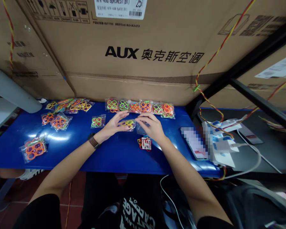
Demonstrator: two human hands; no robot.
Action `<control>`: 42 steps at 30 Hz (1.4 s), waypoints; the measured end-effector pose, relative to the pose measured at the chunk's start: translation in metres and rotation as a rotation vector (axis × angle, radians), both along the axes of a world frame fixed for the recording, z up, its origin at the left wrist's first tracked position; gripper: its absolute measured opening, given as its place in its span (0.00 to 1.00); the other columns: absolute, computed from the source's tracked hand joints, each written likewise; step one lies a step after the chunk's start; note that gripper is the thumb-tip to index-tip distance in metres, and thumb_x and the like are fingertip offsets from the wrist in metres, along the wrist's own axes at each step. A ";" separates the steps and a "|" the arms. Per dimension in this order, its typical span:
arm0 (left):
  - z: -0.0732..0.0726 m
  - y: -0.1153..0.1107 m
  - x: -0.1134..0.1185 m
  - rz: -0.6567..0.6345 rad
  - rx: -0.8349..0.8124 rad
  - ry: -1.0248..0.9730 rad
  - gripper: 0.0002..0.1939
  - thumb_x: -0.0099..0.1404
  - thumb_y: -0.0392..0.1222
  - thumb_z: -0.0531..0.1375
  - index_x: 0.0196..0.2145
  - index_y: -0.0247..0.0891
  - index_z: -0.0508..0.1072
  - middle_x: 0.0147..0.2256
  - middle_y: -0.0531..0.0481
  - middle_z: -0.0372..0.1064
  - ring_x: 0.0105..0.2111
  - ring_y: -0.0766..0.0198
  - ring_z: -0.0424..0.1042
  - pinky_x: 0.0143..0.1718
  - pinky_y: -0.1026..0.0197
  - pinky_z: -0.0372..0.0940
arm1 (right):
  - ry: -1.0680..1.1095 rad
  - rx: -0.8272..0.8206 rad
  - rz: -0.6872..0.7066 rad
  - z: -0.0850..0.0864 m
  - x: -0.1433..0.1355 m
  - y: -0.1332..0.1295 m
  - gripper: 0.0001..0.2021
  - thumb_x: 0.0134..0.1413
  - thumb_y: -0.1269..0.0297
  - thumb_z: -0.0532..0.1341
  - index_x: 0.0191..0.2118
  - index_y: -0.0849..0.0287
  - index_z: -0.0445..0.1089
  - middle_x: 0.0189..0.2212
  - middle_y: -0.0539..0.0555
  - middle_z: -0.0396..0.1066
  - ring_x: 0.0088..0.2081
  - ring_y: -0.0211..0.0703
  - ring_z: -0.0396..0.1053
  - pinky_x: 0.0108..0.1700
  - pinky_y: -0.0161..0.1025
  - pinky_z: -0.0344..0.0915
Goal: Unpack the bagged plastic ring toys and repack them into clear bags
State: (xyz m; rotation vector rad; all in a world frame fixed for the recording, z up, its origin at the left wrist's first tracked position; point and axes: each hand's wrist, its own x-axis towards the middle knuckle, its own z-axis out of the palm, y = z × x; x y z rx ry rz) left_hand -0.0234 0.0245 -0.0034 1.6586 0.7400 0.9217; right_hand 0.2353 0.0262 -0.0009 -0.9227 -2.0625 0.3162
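Observation:
My left hand (113, 125), with a brown-strapped watch on its wrist, holds a small clear bag of yellow rings (129, 124) by its left side. My right hand (153, 127) pinches at the right edge of the same bag, its thumb and fingertips close together. Under the right fingers lies a clear plastic piece (140, 129), partly hidden. Just below the hands rests a small pile with a white-and-red card (146, 143) and coloured rings. Left of my left hand is a bag of green rings (97, 121).
Filled bags (145, 106) form a row along the back of the blue table (114, 159). More bags (78, 105) lie at the left, one of orange rings (35, 149) nearer the front. A phone (195, 143), cables and a black frame stand right; cardboard boxes (133, 76) wall the back.

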 end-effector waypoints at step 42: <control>-0.020 -0.004 0.015 0.259 -0.355 -0.094 0.27 0.58 0.43 0.76 0.53 0.33 0.78 0.49 0.39 0.80 0.43 0.58 0.79 0.45 0.55 0.74 | 0.263 -0.166 -0.094 -0.010 -0.013 -0.002 0.12 0.74 0.53 0.58 0.51 0.50 0.74 0.48 0.56 0.76 0.44 0.48 0.75 0.51 0.52 0.74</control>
